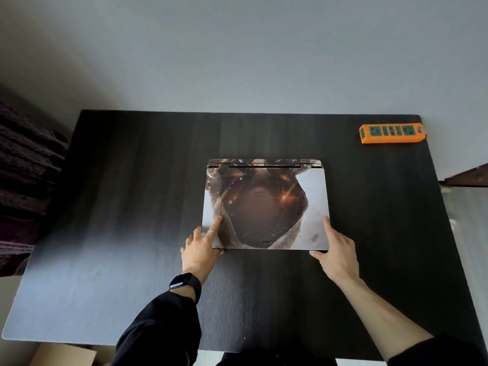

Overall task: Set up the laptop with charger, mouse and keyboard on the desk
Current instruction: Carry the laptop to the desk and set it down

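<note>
Gripping closed laptop, both hands

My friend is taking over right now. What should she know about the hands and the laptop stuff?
Left hand: on the near left corner of the closed laptop, forefinger on the lid, thumb at the front edge.
Right hand: gripping the near right corner.
The laptop lies flat, mid-desk, hinge facing away.
An orange power strip sits at the far right corner of the desk.
Done: laptop placed on the desk.
Left: open the lid; the charger, mouse and keyboard are not in view and need fetching and connecting.
</note>
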Demonstrator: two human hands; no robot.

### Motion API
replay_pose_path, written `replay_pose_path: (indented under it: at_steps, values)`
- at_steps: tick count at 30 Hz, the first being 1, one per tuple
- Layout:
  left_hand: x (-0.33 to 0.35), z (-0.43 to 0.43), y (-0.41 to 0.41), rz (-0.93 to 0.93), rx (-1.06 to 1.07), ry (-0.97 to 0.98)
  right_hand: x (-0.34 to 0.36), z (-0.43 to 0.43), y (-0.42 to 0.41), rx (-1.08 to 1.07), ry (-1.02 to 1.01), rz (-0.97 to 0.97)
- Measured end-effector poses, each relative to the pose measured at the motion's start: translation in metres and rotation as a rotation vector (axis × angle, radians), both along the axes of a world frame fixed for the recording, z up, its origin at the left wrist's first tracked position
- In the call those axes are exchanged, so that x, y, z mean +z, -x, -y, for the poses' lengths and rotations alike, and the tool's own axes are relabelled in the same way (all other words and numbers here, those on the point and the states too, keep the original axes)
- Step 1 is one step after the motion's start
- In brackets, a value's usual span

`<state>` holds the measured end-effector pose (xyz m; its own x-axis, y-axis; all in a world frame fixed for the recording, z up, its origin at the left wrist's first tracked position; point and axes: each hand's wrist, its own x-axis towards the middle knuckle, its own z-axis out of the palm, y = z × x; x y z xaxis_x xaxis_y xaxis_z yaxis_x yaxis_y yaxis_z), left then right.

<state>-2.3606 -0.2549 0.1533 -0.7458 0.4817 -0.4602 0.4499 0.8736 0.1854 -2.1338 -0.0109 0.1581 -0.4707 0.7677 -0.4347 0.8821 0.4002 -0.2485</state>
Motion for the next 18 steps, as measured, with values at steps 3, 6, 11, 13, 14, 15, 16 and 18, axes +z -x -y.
replay_pose_path:
  at_steps: [3,6,11,13,14,15,16,18]
  values:
    - [0.000,-0.002,0.003,-0.024,-0.028,0.032,-0.001,-0.001,0.004,0.004,-0.019,0.014]
    - [0.002,-0.007,0.006,-0.034,-0.036,0.054,-0.001,-0.003,0.008,-0.001,-0.024,0.017]
    - [0.004,-0.011,0.005,-0.051,-0.035,0.096,-0.003,-0.008,0.009,-0.005,-0.014,0.002]
    - [0.005,-0.013,0.003,-0.052,-0.028,0.099,-0.003,-0.008,0.008,0.001,-0.017,0.000]
    - [0.006,-0.014,0.003,-0.049,-0.024,0.099,-0.003,-0.009,0.008,0.004,-0.018,-0.003]
    - [0.006,-0.015,0.003,-0.044,-0.022,0.099,-0.004,-0.009,0.008,0.002,-0.014,-0.003]
    - [0.007,-0.015,0.003,-0.045,-0.024,0.099,-0.004,-0.009,0.008,-0.002,-0.008,-0.002]
    - [0.008,-0.016,0.003,-0.053,-0.029,0.100,-0.004,-0.009,0.008,-0.011,-0.002,0.004]
